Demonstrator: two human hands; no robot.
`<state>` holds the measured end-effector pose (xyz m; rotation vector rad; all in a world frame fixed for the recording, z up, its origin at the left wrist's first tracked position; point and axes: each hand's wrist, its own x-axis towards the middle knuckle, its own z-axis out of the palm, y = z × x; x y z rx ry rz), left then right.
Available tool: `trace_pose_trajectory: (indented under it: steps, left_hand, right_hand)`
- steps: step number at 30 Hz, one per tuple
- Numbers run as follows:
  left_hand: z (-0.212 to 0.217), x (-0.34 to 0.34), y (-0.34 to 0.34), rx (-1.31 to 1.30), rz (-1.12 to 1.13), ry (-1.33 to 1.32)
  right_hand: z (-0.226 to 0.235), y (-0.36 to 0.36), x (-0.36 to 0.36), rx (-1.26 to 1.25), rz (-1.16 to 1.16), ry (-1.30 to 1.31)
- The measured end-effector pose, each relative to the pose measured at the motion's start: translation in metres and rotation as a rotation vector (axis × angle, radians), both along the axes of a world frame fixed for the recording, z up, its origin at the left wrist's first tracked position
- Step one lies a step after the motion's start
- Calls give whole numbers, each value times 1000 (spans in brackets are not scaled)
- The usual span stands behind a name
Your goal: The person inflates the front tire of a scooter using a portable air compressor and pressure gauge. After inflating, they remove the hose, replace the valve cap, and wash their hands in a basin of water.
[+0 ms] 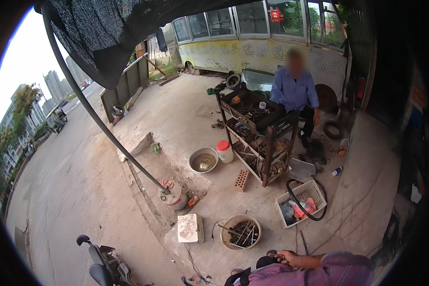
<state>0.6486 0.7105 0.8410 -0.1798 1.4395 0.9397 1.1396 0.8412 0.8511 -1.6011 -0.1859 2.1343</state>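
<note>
My right hand [291, 259] shows at the bottom edge, coming in from the right on a purple striped sleeve [338, 269]. Its fingers curl over a black object [267, 261] at my lap; I cannot make out what that object is or whether the hand grips it. A round basin of metal tools [240, 232] lies on the concrete just beyond the hand. My left hand is out of view.
Near the basin are a white block [190, 228] and a white basket [301, 202] with rags and a black hose. Further off are a brick [241, 180], a metal bowl [203, 160], a red-lidded jar [224, 151], a tool rack [257, 136] and a person in blue [294, 90].
</note>
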Motion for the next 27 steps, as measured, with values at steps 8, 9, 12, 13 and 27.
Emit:
trace_pose_trajectory:
  steps: [8, 9, 12, 13, 27]
  left_hand:
    - [-9, -4, -31, 13, 54, -8]
    - [-11, -6, -35, 10, 68, -10]
    - [-22, -9, -55, 12, 117, -17]
    - [-26, -11, -63, -3, 134, -14]
    - [-11, -20, -72, -200, 96, 122]
  right_hand:
    - [-6, 17, -15, -29, 56, 41]
    - [-14, 24, -16, -16, 64, 56]
    - [-7, 42, -39, 56, 106, -41]
    - [4, 50, -50, 87, 122, -97]
    - [-11, 91, -44, -49, -6, -128]
